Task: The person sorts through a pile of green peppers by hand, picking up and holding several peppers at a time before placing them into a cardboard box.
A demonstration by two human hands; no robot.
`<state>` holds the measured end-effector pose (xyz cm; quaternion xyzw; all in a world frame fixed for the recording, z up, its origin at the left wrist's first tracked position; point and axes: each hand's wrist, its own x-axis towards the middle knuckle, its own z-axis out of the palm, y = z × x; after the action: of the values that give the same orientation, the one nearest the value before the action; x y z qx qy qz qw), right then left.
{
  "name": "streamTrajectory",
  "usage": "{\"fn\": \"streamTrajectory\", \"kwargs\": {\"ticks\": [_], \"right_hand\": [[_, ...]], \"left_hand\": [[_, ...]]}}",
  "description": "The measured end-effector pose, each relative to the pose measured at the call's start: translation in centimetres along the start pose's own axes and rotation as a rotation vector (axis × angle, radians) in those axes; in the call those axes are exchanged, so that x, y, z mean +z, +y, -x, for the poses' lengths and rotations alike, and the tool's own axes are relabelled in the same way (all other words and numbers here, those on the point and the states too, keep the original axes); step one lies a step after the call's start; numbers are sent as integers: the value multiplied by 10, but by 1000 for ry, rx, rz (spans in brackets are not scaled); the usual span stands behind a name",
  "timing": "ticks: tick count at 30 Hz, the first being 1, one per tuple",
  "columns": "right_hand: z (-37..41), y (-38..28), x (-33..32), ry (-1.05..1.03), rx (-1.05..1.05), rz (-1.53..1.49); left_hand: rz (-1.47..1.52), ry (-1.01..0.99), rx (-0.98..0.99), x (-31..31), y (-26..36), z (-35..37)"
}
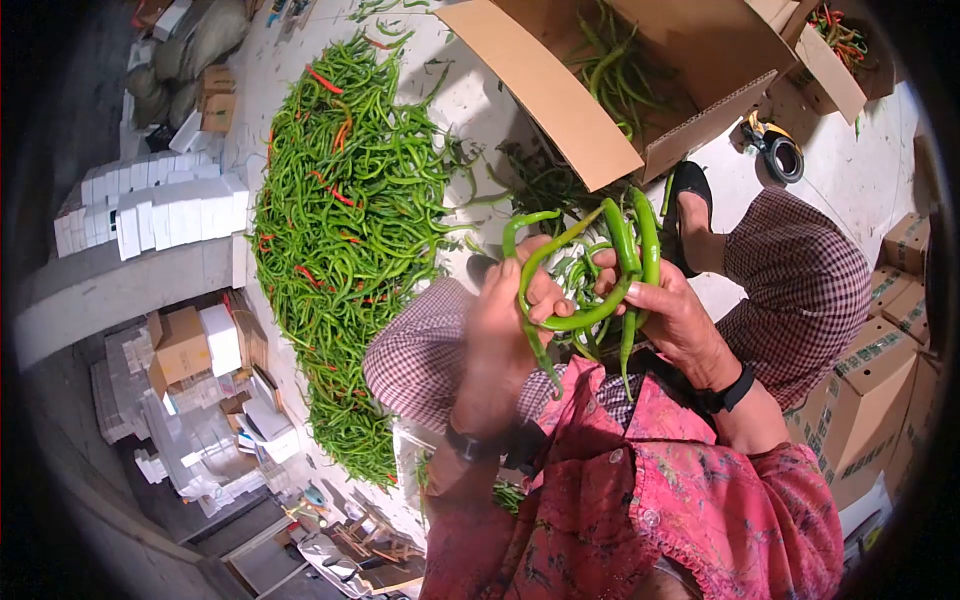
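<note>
Above my lap, my right hand (678,312) is closed on several long green chili peppers (622,240), its thumb pressed across them. My left hand (508,312), partly blurred, has its fingers curled round more green chilies (540,268). One curved chili spans the gap between the two hands. More loose chilies show below and behind my fingers, partly covered by them. To the left spreads a large heap of green chilies (350,220) with a few red ones mixed in. Just beyond my hands stands an open cardboard box (555,95) with some green chilies inside.
A tape dispenser (785,158) lies on the floor right of the box. Another box (835,75) at the upper right holds red and green chilies. Closed cartons (860,400) are stacked at right. White flattened boxes (180,210) are piled at left.
</note>
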<state>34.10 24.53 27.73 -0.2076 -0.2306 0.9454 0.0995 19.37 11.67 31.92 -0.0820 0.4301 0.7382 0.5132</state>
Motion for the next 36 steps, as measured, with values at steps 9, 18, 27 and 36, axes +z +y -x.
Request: {"fn": "streamTrajectory", "kwargs": {"ticks": [9, 18, 27, 36], "right_hand": [[-4, 5, -8, 160, -41, 9], [0, -16, 14, 246, -114, 390], [0, -19, 9, 116, -30, 574], [-2, -26, 2, 136, 107, 243]], "left_hand": [[-360, 112, -165, 30, 12, 23], [-780, 183, 3, 23, 12, 28], [-601, 148, -276, 19, 10, 26], [-1199, -57, 9, 18, 17, 30]]}}
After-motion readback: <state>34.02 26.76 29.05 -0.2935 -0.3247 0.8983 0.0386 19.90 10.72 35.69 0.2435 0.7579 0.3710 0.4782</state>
